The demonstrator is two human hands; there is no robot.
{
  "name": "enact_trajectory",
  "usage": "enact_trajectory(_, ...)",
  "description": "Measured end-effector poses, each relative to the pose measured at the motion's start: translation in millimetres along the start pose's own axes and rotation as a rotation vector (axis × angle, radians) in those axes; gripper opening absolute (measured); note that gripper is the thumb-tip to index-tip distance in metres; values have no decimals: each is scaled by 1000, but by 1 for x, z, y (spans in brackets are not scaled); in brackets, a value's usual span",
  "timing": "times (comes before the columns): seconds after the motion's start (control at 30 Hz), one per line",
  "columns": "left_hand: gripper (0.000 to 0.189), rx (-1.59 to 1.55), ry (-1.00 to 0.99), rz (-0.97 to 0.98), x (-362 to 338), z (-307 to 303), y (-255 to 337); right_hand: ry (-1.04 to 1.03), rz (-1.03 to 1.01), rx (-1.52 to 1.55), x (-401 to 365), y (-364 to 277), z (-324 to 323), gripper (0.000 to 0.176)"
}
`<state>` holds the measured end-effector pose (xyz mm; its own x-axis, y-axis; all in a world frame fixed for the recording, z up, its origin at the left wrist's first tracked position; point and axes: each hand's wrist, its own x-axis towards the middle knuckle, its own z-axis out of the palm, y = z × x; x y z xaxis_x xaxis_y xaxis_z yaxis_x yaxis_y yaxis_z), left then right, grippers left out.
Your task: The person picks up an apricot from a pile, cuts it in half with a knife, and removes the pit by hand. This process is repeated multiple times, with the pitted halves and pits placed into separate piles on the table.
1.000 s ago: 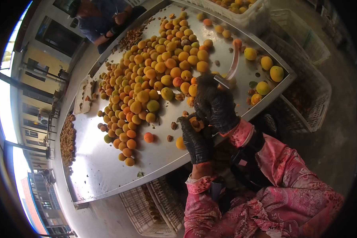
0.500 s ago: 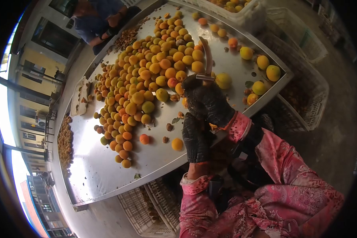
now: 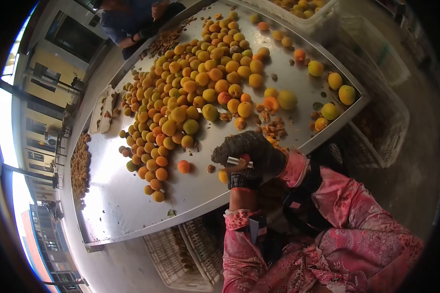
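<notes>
"Right hand (image 3: 253,152) has come down over the left hand (image 3: 244,181), and the curved tool (image 3: 239,163) no longer stands raised."

"Fingers?"

"Right ones are closed around the tool, its metal collar showing. Left ones are mostly hidden beneath; I can't tell how open they are or what they hold."

"Where's that against the fruit heap (image 3: 190,83)?"

"Below it in view, over the table's near edge. Bare metal tabletop (image 3: 127,195) gives room from the heap down to that rim."

"Tighter spots?"

"Broken pits (image 3: 273,129) lie between the heap and the right forearm."

"Around it?"

"White crate (image 3: 322,22) above right of the heap, shallow tray (image 3: 102,117) left, another person (image 3: 132,22) above left."
</notes>
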<state>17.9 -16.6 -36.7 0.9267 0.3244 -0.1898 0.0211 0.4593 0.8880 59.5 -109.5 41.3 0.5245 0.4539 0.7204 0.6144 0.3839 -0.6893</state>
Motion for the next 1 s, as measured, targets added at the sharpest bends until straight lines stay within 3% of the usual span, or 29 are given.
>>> enact_trajectory(0.03, 38, -201, -2, -50, 4, -2, -3, 64, 113, 144, -1, 4, 2, 24)
enact_trajectory(0.07, 38, -400, -5, -100, 6, -5, -7, 290, 211, 20, -4, 15, 6, 25)
enact_trajectory(0.1, 38, -405, -5, -97, 0, 2, 3, 285, 209, 19, 0, 15, 2, 25)
enact_trajectory(0.17, 34, 485, -106, 137, -20, 27, 35, 454, 563, 404, 12, 10, -18, 20)
enact_trajectory(0.23, 28, 654, -47, 204, -30, 32, 41, 424, 538, 442, 18, -1, -29, 23)
enact_trajectory(0.3, 24, 824, 15, 268, -33, 31, 40, -46, 597, -265, 20, -9, -38, 29)
enact_trajectory(0.37, 24, 877, 53, 227, -30, 25, 32, -131, 614, -243, 7, -1, -40, 33)
enact_trajectory(0.43, 25, 932, 89, 184, -26, 16, 21, -433, 448, -586, -3, -1, -40, 35)
enact_trajectory(0.6, 28, 1044, 152, 104, -19, 10, 10, -416, 427, -598, -8, 7, -42, 37)
enact_trajectory(0.67, 36, 680, 153, 5, -18, 18, 16, -378, 406, -583, -8, 4, -42, 36)
enact_trajectory(0.7, 36, 682, 154, 5, -22, 18, 20, -378, 406, -582, -10, 5, -43, 36)
enact_trajectory(0.77, 49, 1328, 37, 451, -31, 17, 27, -391, 347, -591, -13, 11, -48, 34)
enact_trajectory(0.87, 63, 1268, 76, 403, -34, 30, 37, -404, 444, -542, -8, 8, -52, 32)
enact_trajectory(1.0, 50, 1134, 64, 451, -37, 34, 41, -284, 544, -425, -12, 10, -50, 29)
